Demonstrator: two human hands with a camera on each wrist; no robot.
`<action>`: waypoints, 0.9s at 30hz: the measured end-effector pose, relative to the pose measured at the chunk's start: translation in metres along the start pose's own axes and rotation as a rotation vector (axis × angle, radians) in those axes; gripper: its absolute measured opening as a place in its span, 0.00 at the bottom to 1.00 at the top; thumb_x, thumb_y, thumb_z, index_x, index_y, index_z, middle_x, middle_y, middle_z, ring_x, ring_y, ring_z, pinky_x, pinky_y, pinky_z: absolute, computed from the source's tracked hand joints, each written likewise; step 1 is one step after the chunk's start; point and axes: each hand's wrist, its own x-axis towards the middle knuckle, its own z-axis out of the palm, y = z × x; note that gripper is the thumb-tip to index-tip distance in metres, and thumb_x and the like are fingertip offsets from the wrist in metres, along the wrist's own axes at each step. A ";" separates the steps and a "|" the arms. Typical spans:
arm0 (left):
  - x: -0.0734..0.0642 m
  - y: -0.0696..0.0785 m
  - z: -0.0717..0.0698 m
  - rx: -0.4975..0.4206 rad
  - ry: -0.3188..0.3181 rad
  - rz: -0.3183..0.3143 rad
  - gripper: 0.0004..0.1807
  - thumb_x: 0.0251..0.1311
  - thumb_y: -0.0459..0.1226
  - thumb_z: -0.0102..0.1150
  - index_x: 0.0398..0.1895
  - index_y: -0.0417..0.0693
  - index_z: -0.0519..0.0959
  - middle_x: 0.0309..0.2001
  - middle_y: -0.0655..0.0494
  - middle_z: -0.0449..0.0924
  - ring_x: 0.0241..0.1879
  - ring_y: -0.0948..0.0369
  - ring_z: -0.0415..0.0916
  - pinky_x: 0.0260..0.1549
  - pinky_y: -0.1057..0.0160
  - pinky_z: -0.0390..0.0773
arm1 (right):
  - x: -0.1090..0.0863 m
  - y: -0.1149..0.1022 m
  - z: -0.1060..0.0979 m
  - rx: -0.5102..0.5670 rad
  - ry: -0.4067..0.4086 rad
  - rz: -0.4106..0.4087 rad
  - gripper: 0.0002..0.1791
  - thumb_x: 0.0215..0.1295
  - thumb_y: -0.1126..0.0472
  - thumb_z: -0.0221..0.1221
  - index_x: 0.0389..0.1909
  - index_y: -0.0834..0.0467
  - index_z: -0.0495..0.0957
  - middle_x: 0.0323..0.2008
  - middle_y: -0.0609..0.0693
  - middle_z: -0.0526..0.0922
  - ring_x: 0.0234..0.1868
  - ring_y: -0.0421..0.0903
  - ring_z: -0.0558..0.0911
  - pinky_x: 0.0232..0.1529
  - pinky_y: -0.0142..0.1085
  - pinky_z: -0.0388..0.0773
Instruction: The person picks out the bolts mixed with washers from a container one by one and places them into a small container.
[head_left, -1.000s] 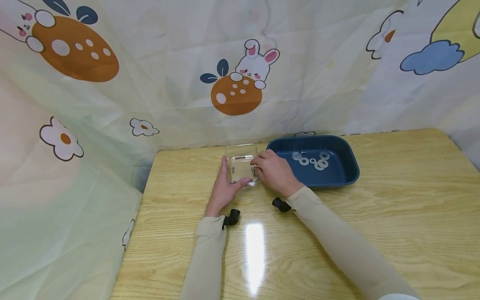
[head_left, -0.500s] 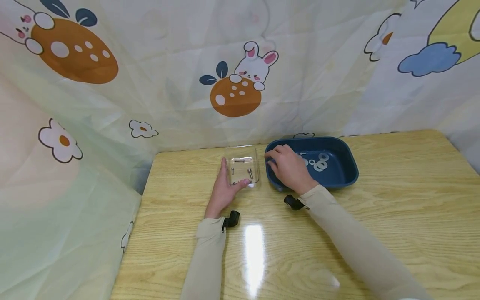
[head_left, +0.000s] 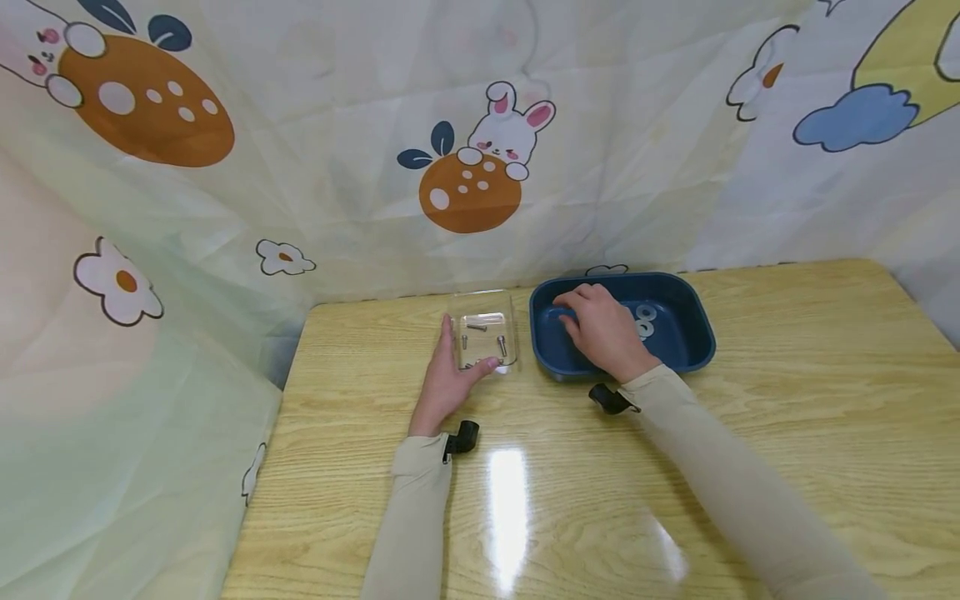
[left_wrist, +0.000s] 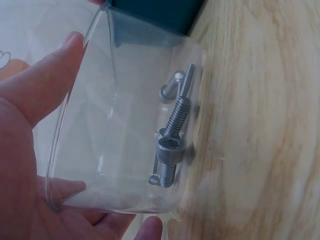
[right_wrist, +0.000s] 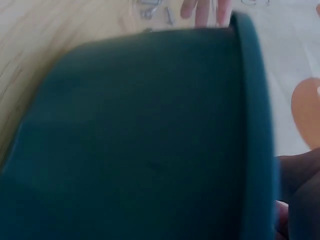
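My left hand (head_left: 444, 377) holds a small clear plastic box (head_left: 483, 343) between thumb and fingers. Several silver bolts (left_wrist: 170, 151) lie loose on its bottom, among them a thick one with a knurled head. To the right, my right hand (head_left: 609, 332) is over the blue tray (head_left: 681, 337), fingers loosely bent and nothing visible in them. Flat pale washers (head_left: 645, 313) show past that hand inside the tray; the hand covers the others. In the right wrist view the tray's outer wall (right_wrist: 150, 130) hides most of the fingers.
Both containers stand near the back edge of a wooden table (head_left: 810, 400). Behind it hangs a printed cloth (head_left: 337, 167) with rabbits and flowers. A black wrist camera (head_left: 465, 436) sits on the left wrist, another (head_left: 606, 398) on the right.
The right hand has left the clear box and moved right over the blue tray. In the box, the bolts at the right and back have shifted. The left hand stays put.
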 end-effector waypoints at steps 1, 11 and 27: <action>0.000 0.000 0.000 0.002 0.001 -0.002 0.65 0.56 0.58 0.71 0.82 0.52 0.34 0.81 0.51 0.38 0.78 0.49 0.40 0.74 0.46 0.46 | 0.000 0.002 0.000 0.002 0.001 0.000 0.14 0.67 0.64 0.65 0.52 0.61 0.83 0.46 0.59 0.82 0.48 0.57 0.78 0.39 0.49 0.82; 0.002 0.000 0.001 -0.008 0.004 -0.014 0.65 0.55 0.56 0.72 0.82 0.52 0.35 0.81 0.50 0.38 0.78 0.49 0.40 0.74 0.46 0.47 | -0.006 0.025 -0.002 -0.007 0.000 0.019 0.15 0.66 0.65 0.65 0.52 0.63 0.82 0.47 0.62 0.82 0.50 0.60 0.78 0.41 0.51 0.82; 0.000 0.000 0.000 -0.030 -0.001 -0.007 0.65 0.55 0.57 0.72 0.82 0.52 0.34 0.81 0.51 0.39 0.78 0.50 0.42 0.74 0.46 0.47 | -0.009 0.045 0.000 -0.053 -0.156 0.165 0.21 0.67 0.66 0.63 0.60 0.68 0.78 0.55 0.68 0.78 0.55 0.65 0.75 0.50 0.57 0.78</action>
